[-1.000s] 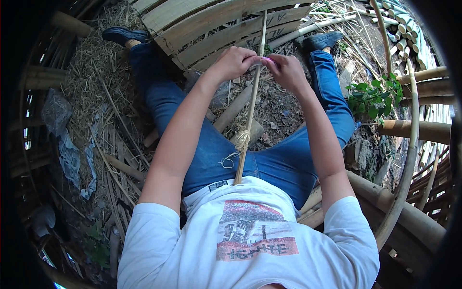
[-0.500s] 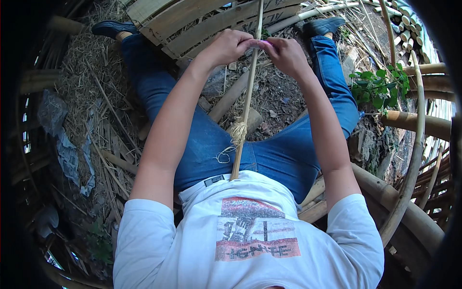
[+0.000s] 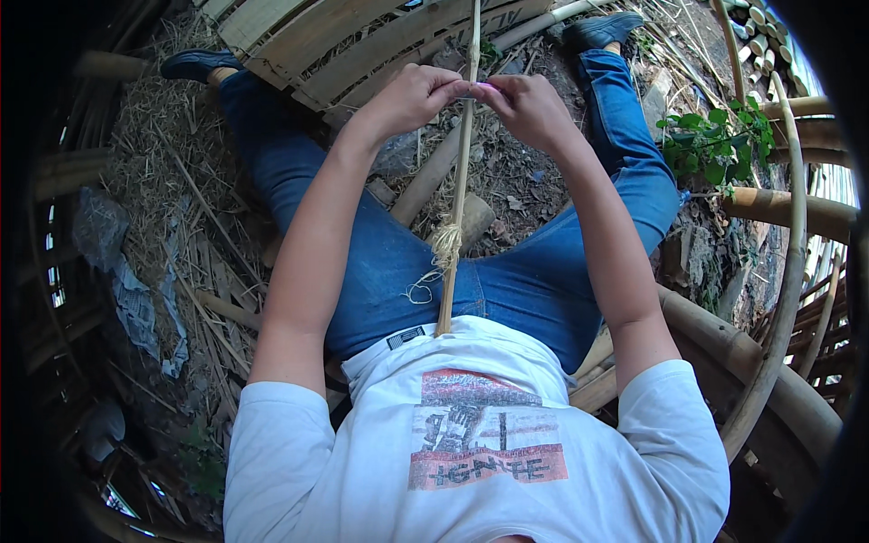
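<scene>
Presently, item one: left hand (image 3: 407, 98) and right hand (image 3: 529, 107), both closed in a fingertip grip on a thin bamboo stick (image 3: 459, 181), the two hands meeting at the stick from either side, fingertips touching or nearly so. The stick stands near upright between the person's spread legs, its lower end resting against the waist at the hem of the white printed shirt (image 3: 471, 434), its upper end running past the hands and out of the top edge. Item two: a binding of pale fibre twine (image 3: 444, 246) wrapped round the stick well below the hands, with a loose curl trailing off toward the person's left. Item three: blue jeans (image 3: 380, 262) on both legs, dark shoes at the far ends, either side of the stick. Item four: a short thick bamboo section (image 3: 430, 176) lying on the bare earth just beside the stick, to its left. Item five: a slatted bamboo panel (image 3: 335, 41) beyond the hands. Item six: dry straw (image 3: 172, 172) left of the stick; a leafy green plant (image 3: 715, 149) and heavy curved bamboo poles (image 3: 769, 362) to its right.
</scene>
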The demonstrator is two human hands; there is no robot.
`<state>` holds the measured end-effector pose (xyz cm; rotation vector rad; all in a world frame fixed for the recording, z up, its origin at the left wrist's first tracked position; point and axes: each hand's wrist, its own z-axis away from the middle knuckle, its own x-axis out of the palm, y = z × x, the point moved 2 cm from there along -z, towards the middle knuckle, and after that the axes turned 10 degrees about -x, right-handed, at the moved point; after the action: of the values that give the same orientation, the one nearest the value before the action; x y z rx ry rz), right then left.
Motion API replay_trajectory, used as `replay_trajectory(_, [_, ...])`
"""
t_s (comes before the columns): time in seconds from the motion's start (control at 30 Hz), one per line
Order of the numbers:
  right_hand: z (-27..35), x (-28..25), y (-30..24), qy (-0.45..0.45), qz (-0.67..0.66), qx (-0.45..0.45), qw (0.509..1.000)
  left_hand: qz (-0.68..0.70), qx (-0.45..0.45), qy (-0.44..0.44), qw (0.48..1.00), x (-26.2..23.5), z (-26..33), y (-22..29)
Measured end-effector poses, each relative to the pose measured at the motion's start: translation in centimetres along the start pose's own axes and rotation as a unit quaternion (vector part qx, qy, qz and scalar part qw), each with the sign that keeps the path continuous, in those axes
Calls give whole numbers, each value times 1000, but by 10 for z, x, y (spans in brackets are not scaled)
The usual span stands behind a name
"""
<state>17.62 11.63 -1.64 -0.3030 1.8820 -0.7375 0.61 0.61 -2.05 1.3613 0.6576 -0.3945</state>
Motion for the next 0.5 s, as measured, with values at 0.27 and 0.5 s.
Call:
replay_trajectory(0.27, [5,-1,-7,35,38,-52,997,-54,23,36,998,-3,7,10])
replay_trajectory(0.5, [33,6,-29,-20,-52,21,998,-33,-22,-39,998,9,37,8])
